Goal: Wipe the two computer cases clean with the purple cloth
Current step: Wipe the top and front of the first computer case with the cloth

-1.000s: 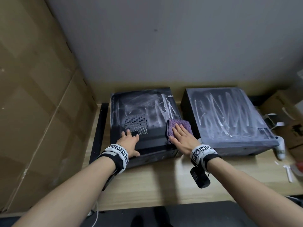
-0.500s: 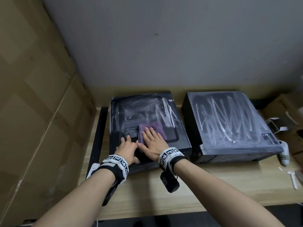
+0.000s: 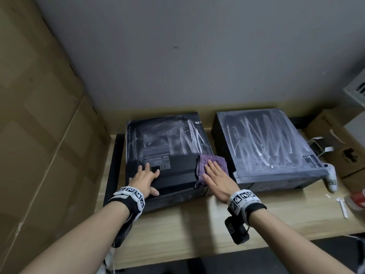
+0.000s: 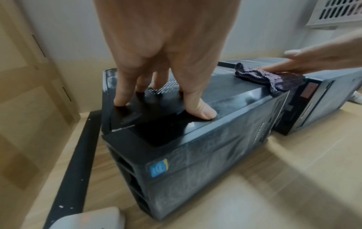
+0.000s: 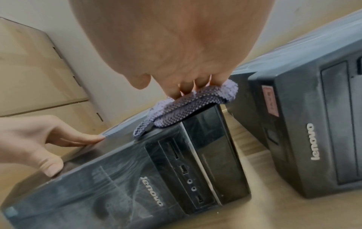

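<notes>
while flat — purple cloth (image 3: 212, 165) under right grip (image 3: 217, 178)

Light wooden tabletop (image 3: 197, 230), pale grain, set against a grey wall. Resting directly on it, side by side and apart: left computer case (image 3: 177, 139), black, lying flat, top panel smeared with whitish streaks at the far half; right computer case (image 3: 276, 151), black, lying flat, top panel streaked white across most of its area. Along the left edge, beside the left case: long black strip (image 3: 112, 165). At the right end: white bottle (image 3: 331, 178) lying just beside the right case, small white stick (image 3: 342, 207), cardboard box (image 3: 335, 143), red-and-white item (image 3: 357, 198) at the frame edge, not identifiable.
</notes>
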The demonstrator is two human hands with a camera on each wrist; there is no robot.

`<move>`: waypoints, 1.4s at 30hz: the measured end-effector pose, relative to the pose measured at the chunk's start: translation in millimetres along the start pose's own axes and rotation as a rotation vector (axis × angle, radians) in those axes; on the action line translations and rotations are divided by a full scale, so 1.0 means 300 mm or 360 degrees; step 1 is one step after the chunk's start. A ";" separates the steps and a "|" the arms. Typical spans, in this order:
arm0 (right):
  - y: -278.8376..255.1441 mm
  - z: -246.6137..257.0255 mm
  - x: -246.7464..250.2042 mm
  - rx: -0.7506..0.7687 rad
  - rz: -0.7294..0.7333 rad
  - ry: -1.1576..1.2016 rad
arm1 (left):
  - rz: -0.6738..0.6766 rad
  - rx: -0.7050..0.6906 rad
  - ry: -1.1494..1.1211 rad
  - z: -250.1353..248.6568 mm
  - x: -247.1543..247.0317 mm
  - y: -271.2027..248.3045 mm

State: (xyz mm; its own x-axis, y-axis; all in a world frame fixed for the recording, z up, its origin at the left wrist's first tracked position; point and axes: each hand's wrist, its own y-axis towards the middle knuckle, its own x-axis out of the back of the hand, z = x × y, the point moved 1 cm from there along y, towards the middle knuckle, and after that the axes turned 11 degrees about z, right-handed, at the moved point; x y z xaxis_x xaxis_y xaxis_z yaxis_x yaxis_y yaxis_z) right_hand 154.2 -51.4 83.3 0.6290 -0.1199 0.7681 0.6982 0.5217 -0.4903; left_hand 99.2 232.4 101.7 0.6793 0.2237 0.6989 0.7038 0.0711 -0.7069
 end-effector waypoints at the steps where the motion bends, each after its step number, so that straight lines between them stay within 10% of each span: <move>1: 0.000 0.007 0.004 0.0016 0.0019 0.0025 | -0.0010 -0.0005 -0.0005 0.019 0.009 -0.001; 14: 0.150 0.021 0.105 0.0056 0.0191 0.0096 | 0.0001 -0.0140 0.0166 -0.012 0.116 0.029; 22: 0.381 0.018 0.305 0.0031 0.0395 -0.0021 | 0.0364 -0.0219 0.0292 -0.096 0.135 0.120; 42: 0.708 -0.041 0.463 0.0189 0.0245 -0.0230 | 0.0323 -0.0195 0.0133 -0.090 0.133 0.137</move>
State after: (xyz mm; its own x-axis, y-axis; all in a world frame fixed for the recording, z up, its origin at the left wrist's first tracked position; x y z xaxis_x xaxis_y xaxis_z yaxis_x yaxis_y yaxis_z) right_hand 394.1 32.3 80.5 0.6637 0.0864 0.7430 0.5472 0.6211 -0.5610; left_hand 161.0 218.0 103.5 0.8206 0.1398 0.5542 0.5677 -0.0866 -0.8187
